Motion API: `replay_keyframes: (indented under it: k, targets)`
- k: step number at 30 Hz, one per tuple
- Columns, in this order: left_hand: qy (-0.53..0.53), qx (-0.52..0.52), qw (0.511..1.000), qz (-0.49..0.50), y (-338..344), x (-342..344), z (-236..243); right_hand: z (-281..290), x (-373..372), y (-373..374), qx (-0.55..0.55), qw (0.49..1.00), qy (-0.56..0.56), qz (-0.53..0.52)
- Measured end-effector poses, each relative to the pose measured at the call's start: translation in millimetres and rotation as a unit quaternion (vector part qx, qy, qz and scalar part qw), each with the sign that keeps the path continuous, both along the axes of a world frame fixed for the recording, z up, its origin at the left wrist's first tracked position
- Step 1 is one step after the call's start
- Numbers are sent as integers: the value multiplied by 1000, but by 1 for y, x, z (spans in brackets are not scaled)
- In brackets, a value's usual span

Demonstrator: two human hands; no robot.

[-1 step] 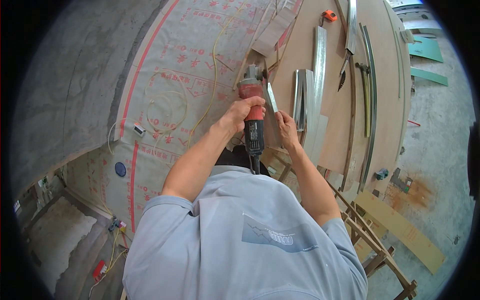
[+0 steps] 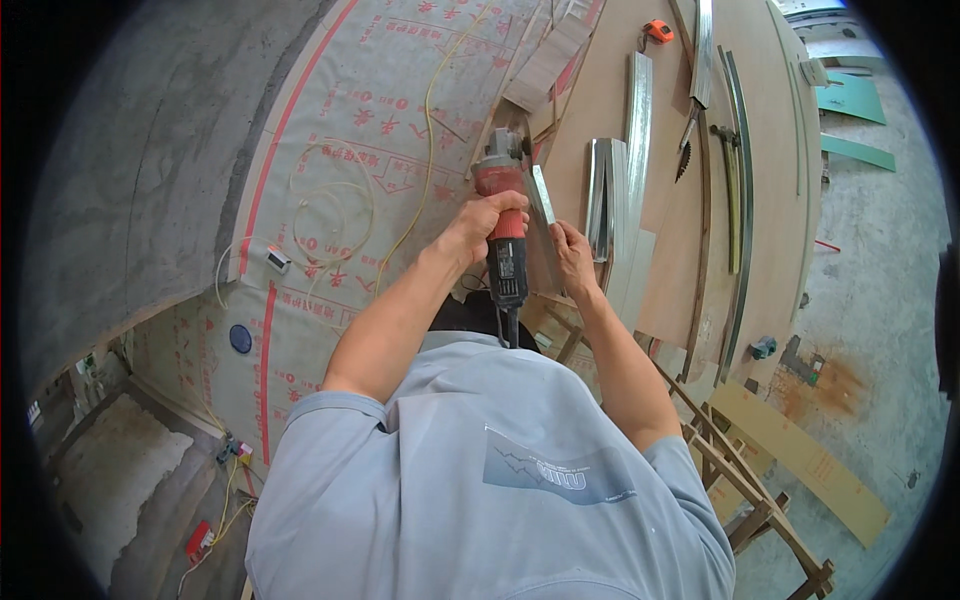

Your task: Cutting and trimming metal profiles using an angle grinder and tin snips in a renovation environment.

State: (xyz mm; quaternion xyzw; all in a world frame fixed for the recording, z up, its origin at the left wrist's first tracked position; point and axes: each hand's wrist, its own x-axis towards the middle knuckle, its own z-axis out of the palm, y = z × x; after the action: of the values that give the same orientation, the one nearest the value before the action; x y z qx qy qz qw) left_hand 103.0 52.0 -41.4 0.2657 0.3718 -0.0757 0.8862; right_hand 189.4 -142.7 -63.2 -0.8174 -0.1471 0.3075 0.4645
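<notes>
My left hand (image 2: pixel 485 225) is wrapped round the red-and-black body of an angle grinder (image 2: pixel 507 270), held upright in the picture with its metal head at the top and cord running toward my body. My right hand (image 2: pixel 570 250) is closed on the lower end of a narrow shiny metal strip (image 2: pixel 543 192). The upper end of this strip lies just beside the grinder's disc (image 2: pixel 525 148); whether they touch I cannot tell. Right of the strip, several metal channels (image 2: pixel 636 120) lie on a plywood board (image 2: pixel 680 260).
An orange tape measure (image 2: pixel 657 31) and snips (image 2: pixel 685 150) lie on the board, above a wooden trestle (image 2: pixel 750 500). Printed protective sheeting with a yellow cord (image 2: pixel 428 120) covers the floor at left, beside a concrete surface (image 2: pixel 140 170). Green offcuts (image 2: pixel 850 100) lie at far right.
</notes>
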Motion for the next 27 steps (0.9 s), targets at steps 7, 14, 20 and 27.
replay_keyframes:
  k: [7,14,20,27]
  targets:
    - [52,37,998,-28,16,7,-21,-1,0,1,-15,1000,1,5]
    - [9,82,993,-88,17,8,22,-6,3,-2,7,1000,13,-1]
    - [-44,34,998,37,-2,15,-21,-5,3,0,9,1000,8,12]
    - [-59,45,989,125,-22,23,-32,-5,2,0,27,999,16,19]
